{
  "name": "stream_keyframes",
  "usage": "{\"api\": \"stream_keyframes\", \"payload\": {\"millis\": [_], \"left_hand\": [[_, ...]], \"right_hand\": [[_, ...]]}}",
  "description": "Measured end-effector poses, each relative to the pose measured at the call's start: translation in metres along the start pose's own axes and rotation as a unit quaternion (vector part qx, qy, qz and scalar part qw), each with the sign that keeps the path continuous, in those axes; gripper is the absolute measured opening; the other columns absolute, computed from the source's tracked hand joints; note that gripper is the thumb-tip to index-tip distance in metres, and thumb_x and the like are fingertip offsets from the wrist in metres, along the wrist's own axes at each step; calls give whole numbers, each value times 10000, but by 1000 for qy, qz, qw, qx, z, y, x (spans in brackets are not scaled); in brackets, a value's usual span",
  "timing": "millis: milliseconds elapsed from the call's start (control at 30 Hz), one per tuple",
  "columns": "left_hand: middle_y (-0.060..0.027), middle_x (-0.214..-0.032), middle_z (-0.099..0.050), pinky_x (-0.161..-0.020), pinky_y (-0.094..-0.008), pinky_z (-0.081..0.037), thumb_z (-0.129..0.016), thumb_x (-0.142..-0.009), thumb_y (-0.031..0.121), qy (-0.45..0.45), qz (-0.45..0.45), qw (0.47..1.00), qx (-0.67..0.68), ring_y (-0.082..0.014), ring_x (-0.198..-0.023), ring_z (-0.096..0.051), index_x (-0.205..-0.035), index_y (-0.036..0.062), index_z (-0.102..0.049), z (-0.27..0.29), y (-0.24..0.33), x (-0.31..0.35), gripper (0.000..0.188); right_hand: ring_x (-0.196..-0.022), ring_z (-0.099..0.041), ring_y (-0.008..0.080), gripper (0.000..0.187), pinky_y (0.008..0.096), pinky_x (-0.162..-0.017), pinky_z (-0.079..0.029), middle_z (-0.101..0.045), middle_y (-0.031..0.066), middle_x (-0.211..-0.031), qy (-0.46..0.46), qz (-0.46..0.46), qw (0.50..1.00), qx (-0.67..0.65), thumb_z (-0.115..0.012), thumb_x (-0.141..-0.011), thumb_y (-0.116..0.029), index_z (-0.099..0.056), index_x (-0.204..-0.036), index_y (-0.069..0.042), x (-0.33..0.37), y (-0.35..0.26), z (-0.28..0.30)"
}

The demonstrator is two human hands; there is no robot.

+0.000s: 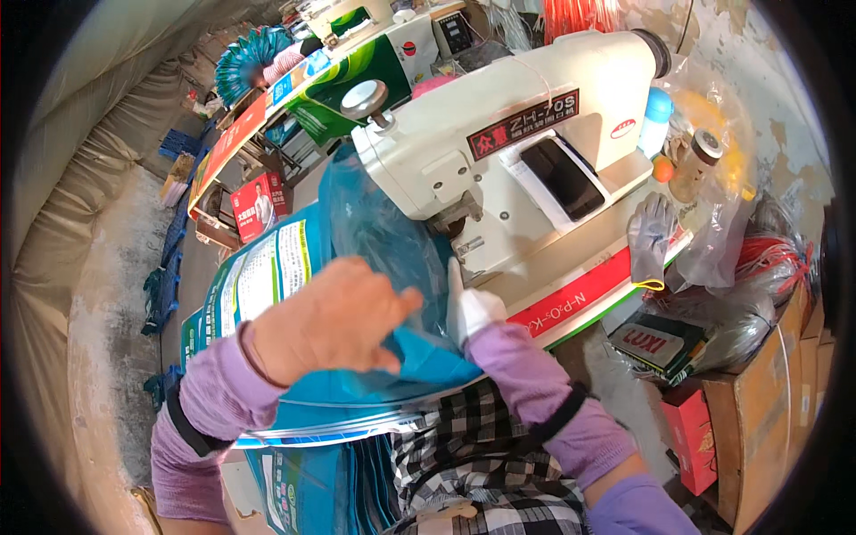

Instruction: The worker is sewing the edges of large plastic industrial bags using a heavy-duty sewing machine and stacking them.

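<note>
A large blue printed woven bag with a clear plastic liner lies across my lap and runs up under the head of a cream sewing machine. My left hand, bare and a little blurred, is over the bag and liner, its thumb and forefinger apart and the other fingers bent. My right hand, in a white glove, grips the bag's right edge just below the needle area. One gloved finger stretches up along that edge; the fingers behind the bag are hidden.
A phone rests on the machine. Right of it are a blue-capped bottle, a jar and a grey glove. Cardboard boxes stand at right. Folded blue bags lie below. Another machine is at the back.
</note>
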State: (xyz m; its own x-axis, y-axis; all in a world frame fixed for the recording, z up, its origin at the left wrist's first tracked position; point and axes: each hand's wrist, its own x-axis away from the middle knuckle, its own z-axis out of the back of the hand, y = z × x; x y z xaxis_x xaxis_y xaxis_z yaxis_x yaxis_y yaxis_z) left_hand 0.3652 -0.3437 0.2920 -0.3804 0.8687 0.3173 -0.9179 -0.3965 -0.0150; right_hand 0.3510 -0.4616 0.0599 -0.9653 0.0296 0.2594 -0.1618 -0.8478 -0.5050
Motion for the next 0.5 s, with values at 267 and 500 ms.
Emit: {"api": "stream_keyframes", "payload": {"millis": [267,500], "left_hand": [[-144,-709,-620,-576,-421,-512,-565,-875,184,9,-274,920,282,-302,-656,-658,-1195,86,-590,-87,74,-3,335],[-102,-676,-605,-689,-438,-500,-653,-793,103,-29,-47,995,79,-317,-576,-600,-1349,176,-570,18,-20,51,567]], "right_hand": [[-702,-681,392,838,498,-705,-541,-689,213,-783,-115,-7,992,-60,-502,-832,-114,-98,-1563,-49,125,9,23],[-746,-686,370,684,492,-659,-535,-690,215,-820,-30,67,997,-18,-468,-904,-173,-242,-1546,-100,48,1,19]]}}
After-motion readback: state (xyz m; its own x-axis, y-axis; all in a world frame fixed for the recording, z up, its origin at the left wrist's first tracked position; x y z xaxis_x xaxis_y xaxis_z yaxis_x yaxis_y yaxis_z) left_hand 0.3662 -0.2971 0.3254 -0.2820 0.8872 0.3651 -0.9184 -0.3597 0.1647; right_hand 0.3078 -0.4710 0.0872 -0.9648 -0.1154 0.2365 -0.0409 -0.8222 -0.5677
